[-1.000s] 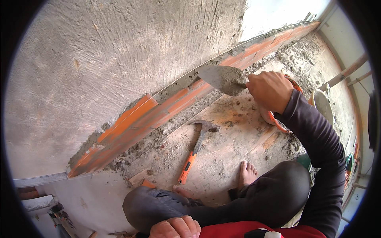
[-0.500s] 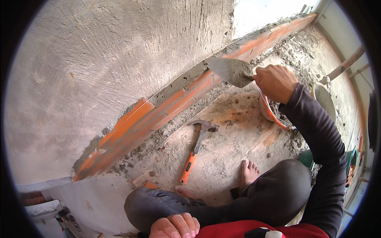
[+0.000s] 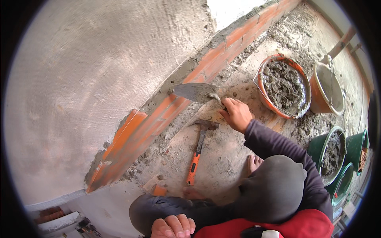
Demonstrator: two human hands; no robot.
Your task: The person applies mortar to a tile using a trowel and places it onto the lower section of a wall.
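Observation:
My right hand (image 3: 239, 115) is closed around the handle of a trowel (image 3: 195, 91). Its blade reaches left, with the tip over the grey mortar on top of a low brick wall (image 3: 211, 62). Mortar clings to the blade near the handle. Beside my knee, at the lower edge, my left hand (image 3: 173, 227) has its fingers curled; whatever they may hold is hidden. An orange-handled hammer (image 3: 197, 152) lies on the floor between the wall and my legs. A thin string runs along the wall's upper side.
An orange bucket of mortar (image 3: 262, 93) stands right of my hand, with an orange-and-white bucket (image 3: 317, 95) beside it. Several green buckets (image 3: 316, 148) are farther right, one with mortar. A brick piece (image 3: 160, 190) lies near my knee. A plastered surface (image 3: 91, 91) extends left of the bricks.
My right hand has brought the trowel left and nearer to me along the wall. The orange bucket, partly hidden by the arm before, now shows fully. My left hand stays by the knee.

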